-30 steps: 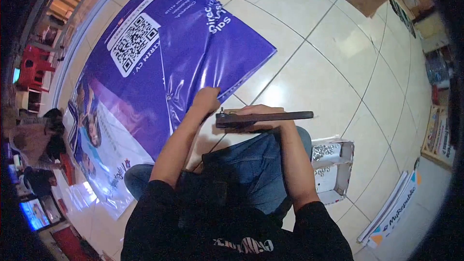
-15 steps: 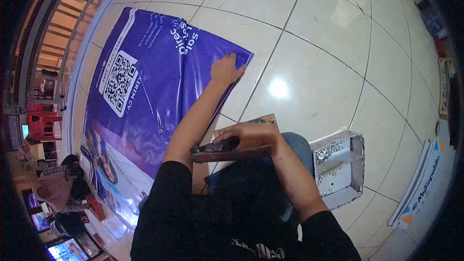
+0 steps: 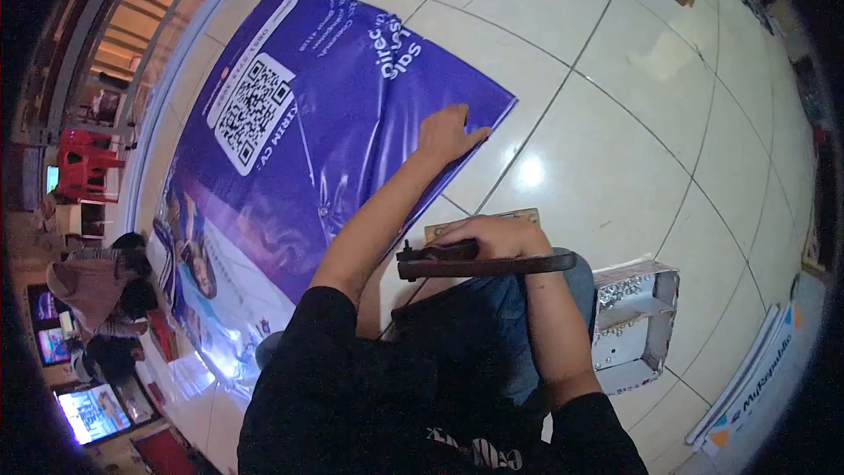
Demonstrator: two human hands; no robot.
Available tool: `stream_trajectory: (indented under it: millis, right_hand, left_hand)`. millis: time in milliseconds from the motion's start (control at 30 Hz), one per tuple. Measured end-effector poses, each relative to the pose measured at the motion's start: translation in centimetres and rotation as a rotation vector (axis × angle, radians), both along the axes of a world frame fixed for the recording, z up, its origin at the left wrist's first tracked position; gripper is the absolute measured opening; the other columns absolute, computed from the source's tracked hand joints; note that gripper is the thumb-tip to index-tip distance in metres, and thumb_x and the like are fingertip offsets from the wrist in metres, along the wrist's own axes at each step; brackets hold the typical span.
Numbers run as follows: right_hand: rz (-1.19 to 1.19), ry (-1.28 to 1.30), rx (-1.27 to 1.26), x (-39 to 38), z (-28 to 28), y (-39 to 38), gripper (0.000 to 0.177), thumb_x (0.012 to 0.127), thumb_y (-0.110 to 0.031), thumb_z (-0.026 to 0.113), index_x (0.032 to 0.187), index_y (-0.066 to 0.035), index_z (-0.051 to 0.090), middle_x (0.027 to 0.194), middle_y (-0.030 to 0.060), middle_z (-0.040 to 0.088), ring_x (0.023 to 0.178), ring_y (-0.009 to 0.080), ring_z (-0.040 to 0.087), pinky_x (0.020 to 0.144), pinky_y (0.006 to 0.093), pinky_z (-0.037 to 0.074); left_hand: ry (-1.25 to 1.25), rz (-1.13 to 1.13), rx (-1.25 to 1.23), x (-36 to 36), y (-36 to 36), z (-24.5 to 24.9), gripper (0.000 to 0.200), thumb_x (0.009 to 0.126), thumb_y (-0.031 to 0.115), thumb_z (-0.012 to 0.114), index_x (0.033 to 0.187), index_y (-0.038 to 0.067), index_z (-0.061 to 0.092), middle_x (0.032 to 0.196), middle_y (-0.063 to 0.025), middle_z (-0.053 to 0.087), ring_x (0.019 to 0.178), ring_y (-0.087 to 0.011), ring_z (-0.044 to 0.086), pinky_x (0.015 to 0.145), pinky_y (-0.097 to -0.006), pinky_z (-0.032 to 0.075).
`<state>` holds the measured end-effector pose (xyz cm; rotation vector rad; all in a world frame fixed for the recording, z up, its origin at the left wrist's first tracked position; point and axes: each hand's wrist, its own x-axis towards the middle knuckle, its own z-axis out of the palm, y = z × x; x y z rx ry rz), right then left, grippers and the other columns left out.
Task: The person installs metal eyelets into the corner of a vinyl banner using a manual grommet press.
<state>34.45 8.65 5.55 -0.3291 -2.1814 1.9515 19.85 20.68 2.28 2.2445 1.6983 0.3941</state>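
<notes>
The purple banner (image 3: 334, 123) is pressed near its corner by the spread left hand (image 3: 448, 134). Nearer the body, a dark long-handled tool (image 3: 527, 264) is gripped in the closed right hand (image 3: 492, 236).

glossy purple vinyl banner (image 3: 352, 97) on shiny glazed floor tiles (image 3: 607, 158), and the hand tool (image 3: 483, 262) looks like dull dark metal

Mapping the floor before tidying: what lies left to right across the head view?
Red chairs → purple banner → right hand gripping a metal tool → open box of silvery bits → stacked printed boards.
</notes>
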Motion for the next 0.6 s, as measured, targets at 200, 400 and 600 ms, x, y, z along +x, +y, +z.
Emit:
stream_trajectory:
  millis: [200, 400, 600]
  right_hand:
    - [-0.024, -0.050, 0.022, 0.5, -0.5, -0.3, 0.070, 0.058, -0.016, 0.072, 0.124, -0.003, 0.053, 0.123, 0.0170, 0.055, 0.117, 0.0309, 0.051, 0.098, 0.0369, 0.040]
    - [0.125, -0.132, -0.034, -0.8, 1.5, 1.3, 0.075, 0.053, -0.017, 0.072, 0.124, -0.002, 0.053, 0.122, 0.0178, 0.056, 0.116, 0.0340, 0.051, 0.100, 0.0382, 0.039]
    - [0.056, -0.064, 0.066, -0.3, 0.6, 0.8, 0.075, 0.053, -0.019, 0.071, 0.123, -0.002, 0.053, 0.119, 0.0192, 0.057, 0.113, 0.0351, 0.051, 0.096, 0.0393, 0.040]
  left_hand:
    - [0.076, -0.019, 0.061, 2.4, 3.4, -3.4, 0.047, 0.071, 0.046, 0.066, 0.084, 0.001, 0.061, 0.084, -0.0178, 0.063, 0.081, -0.0345, 0.062, 0.071, -0.0459, 0.050]
    - [0.132, -0.059, -0.001, 3.2, 3.8, -1.4, 0.052, 0.067, 0.048, 0.066, 0.088, 0.001, 0.063, 0.089, -0.0207, 0.063, 0.083, -0.0343, 0.064, 0.073, -0.0438, 0.051]
    - [-0.073, -0.013, -0.191, 2.7, 6.6, -3.0, 0.044, 0.071, 0.044, 0.061, 0.089, 0.004, 0.066, 0.085, -0.0205, 0.064, 0.082, -0.0373, 0.063, 0.073, -0.0448, 0.050]
